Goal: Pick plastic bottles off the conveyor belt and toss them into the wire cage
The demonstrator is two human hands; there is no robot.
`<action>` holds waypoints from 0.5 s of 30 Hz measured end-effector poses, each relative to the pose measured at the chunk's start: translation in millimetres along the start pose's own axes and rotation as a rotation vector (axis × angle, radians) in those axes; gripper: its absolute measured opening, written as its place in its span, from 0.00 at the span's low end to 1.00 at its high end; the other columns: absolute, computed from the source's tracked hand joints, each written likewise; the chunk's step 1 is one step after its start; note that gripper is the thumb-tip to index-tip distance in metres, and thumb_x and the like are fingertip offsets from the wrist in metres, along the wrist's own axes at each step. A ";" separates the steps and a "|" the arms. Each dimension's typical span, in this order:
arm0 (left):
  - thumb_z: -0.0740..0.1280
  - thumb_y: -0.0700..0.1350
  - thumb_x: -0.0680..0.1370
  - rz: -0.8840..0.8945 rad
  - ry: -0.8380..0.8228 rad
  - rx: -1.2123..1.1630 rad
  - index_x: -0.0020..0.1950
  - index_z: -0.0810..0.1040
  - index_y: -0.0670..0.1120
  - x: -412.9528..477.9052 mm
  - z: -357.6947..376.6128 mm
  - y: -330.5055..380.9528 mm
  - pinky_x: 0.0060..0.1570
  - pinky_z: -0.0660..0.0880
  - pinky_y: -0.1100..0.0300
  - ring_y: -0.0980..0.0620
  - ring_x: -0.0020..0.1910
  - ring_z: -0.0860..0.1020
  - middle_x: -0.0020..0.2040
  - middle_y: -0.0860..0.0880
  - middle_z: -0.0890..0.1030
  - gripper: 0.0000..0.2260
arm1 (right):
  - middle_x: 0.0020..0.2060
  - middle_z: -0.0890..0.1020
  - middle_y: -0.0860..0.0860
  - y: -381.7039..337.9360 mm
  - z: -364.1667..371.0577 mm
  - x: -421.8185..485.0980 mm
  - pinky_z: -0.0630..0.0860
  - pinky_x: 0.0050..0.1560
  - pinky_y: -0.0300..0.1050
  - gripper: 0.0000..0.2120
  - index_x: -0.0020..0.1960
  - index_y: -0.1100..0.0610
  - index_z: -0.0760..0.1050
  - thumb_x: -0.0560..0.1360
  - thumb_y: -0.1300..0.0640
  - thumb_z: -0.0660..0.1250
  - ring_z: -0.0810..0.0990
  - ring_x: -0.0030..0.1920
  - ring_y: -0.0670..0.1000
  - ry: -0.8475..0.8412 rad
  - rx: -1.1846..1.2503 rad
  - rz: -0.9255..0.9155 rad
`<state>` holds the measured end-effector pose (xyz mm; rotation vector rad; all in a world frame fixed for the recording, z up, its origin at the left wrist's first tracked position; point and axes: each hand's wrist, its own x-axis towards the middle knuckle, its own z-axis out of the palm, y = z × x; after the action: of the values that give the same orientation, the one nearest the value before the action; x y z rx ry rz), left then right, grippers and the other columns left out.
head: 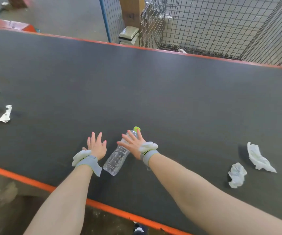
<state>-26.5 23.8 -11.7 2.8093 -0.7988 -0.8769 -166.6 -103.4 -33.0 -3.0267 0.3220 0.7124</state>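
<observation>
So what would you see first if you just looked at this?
Two bare hands stretch out over the dark conveyor belt, fingers spread: the left hand beside a clear plastic bottle with a green cap, the right hand over its neck. Behind the belt stands a big wire cage.

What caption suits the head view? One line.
Right hand over a clear bottle on the belt, left hand beside it, wire cage beyond.

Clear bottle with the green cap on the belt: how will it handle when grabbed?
The clear bottle looks empty, so probably very light. Its thin ribbed walls may dent under a firm squeeze. Lying on its side on the conveyor belt, it could roll if nudged.
</observation>
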 end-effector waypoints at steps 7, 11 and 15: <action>0.49 0.51 0.84 0.080 -0.087 0.023 0.79 0.48 0.53 16.1 6.3 54.7 0.73 0.46 0.37 0.48 0.78 0.41 0.79 0.50 0.41 0.23 | 0.69 0.64 0.55 50.2 -1.1 -5.3 0.52 0.71 0.69 0.30 0.73 0.50 0.59 0.74 0.62 0.65 0.60 0.72 0.58 -0.009 0.003 0.160; 0.49 0.51 0.84 0.122 -0.085 -0.029 0.79 0.48 0.52 39.1 1.2 101.9 0.73 0.45 0.37 0.49 0.78 0.41 0.79 0.51 0.41 0.24 | 0.64 0.67 0.54 102.1 -8.2 -13.5 0.65 0.64 0.65 0.27 0.70 0.49 0.62 0.73 0.57 0.66 0.68 0.66 0.58 0.002 0.279 0.439; 0.48 0.52 0.84 0.158 -0.061 -0.088 0.80 0.48 0.51 69.1 -7.6 159.7 0.73 0.45 0.38 0.49 0.78 0.42 0.79 0.51 0.42 0.24 | 0.64 0.68 0.56 166.0 -22.6 -5.5 0.71 0.62 0.54 0.30 0.71 0.53 0.61 0.73 0.50 0.69 0.71 0.65 0.60 0.002 0.766 0.753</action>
<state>-46.8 -148.9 -2.7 2.6132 -0.9509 -0.9509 -195.2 -266.2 -5.0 -2.1266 1.3932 0.4295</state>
